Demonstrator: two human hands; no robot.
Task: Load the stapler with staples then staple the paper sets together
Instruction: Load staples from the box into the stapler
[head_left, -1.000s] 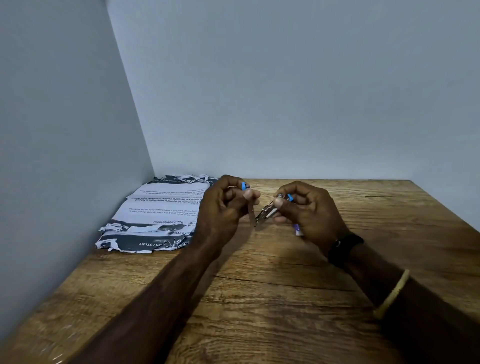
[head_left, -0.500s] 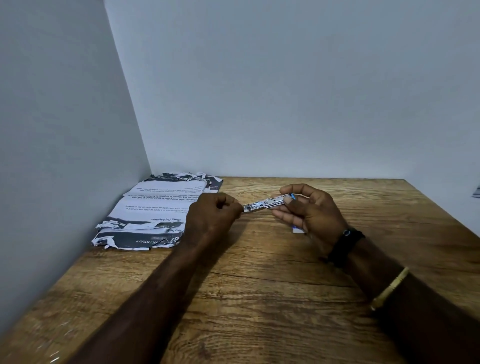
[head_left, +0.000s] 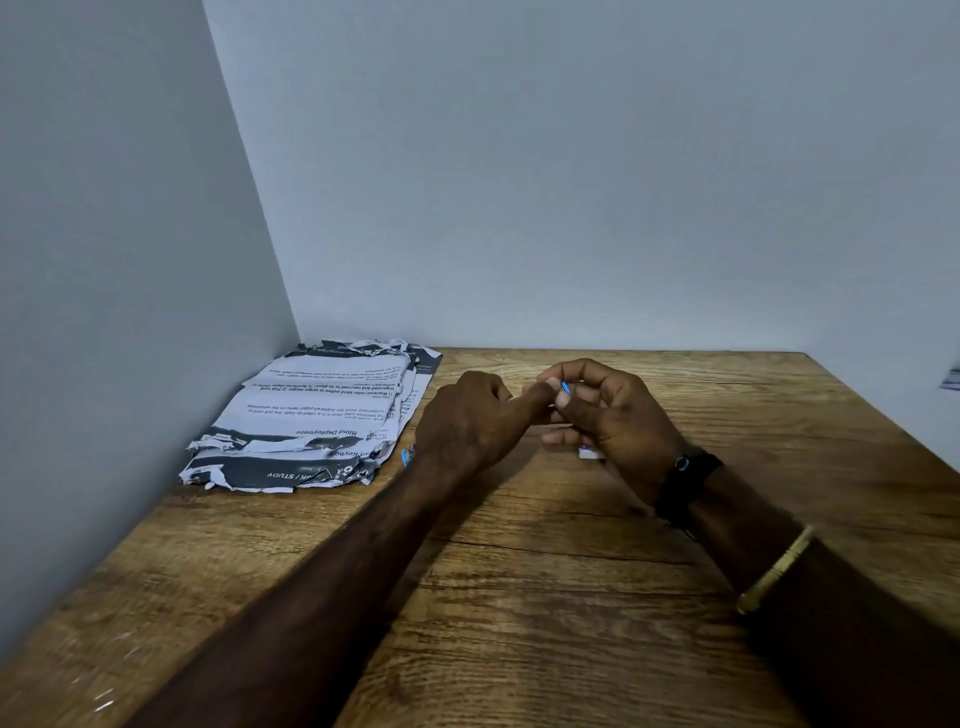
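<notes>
Looks like a bare desk corner in an office or study room; wooden table (head_left: 519, 623) pushed into the meeting of two plain pale walls (head_left: 571, 182); stack of torn printed papers (head_left: 311, 421) lying by the left wall.

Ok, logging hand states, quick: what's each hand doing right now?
Left hand: closed, contents hidden.
Right hand: closed on the blue stapler, mostly hidden.

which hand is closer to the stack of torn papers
Left. The left hand sits just right of the paper stack, its wrist close to the stack's near corner. The right hand lies beyond it, farther right.
</notes>
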